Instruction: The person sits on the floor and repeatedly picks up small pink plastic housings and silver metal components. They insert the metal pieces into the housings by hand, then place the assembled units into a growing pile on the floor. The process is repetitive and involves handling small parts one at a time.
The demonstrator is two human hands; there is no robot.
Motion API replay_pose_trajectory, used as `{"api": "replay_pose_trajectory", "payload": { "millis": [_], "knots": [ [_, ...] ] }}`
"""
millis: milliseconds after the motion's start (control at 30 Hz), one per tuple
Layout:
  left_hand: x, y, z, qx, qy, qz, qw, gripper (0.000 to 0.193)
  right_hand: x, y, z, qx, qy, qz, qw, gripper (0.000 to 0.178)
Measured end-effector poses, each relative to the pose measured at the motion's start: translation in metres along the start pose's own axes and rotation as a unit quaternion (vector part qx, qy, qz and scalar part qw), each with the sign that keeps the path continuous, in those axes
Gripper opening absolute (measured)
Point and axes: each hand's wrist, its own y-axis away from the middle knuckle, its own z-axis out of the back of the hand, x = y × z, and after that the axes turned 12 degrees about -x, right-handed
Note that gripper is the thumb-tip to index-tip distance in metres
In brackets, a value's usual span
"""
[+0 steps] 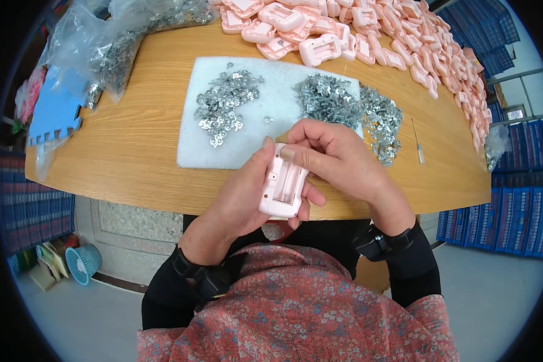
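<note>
A pale pink plastic casing (289, 206) with a long battery recess rests in my left hand (242, 193). The left thumb lies along its far left edge, and the fingers wrap beneath and show on the right side. My right hand (338, 158) is closed at the casing's far end, its thumb pressing there; whether a small part sits under that thumb is hidden. Just beyond my hands, a white foam sheet (190, 136) carries a loose pile of small metal contact pieces (226, 102) on the left and a denser metal pile (329, 99) on the right.
Many pink casings (344, 33) are heaped along the table's far and right side. Clear bags of metal pieces (111, 57) and a blue foam mat (57, 108) lie at left. A thin screwdriver-like tool (419, 145) lies at right. A blue basket (83, 264) stands on the floor.
</note>
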Motion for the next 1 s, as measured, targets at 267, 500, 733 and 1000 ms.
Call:
{"api": "replay_pose_trajectory", "payload": {
  "millis": [267,500,733,1000],
  "knots": [
    [0.002,-0.002,0.001,-0.002,-0.003,-0.008,1.000,0.074,0.003,0.006,0.000,-0.003,0.022,0.021,1.000,0.022],
    [0.002,-0.003,0.002,0.004,0.004,-0.006,1.000,0.073,0.002,0.009,0.000,-0.029,0.017,0.026,0.999,0.023],
    [0.002,-0.002,0.001,-0.009,-0.002,-0.005,1.000,0.072,0.002,0.007,0.004,-0.043,0.027,0.033,0.998,0.023],
    [0.003,-0.003,0.002,-0.001,0.036,-0.029,0.999,0.070,0.006,0.021,-0.001,-0.185,0.178,0.183,0.949,0.023]
  ]
}}
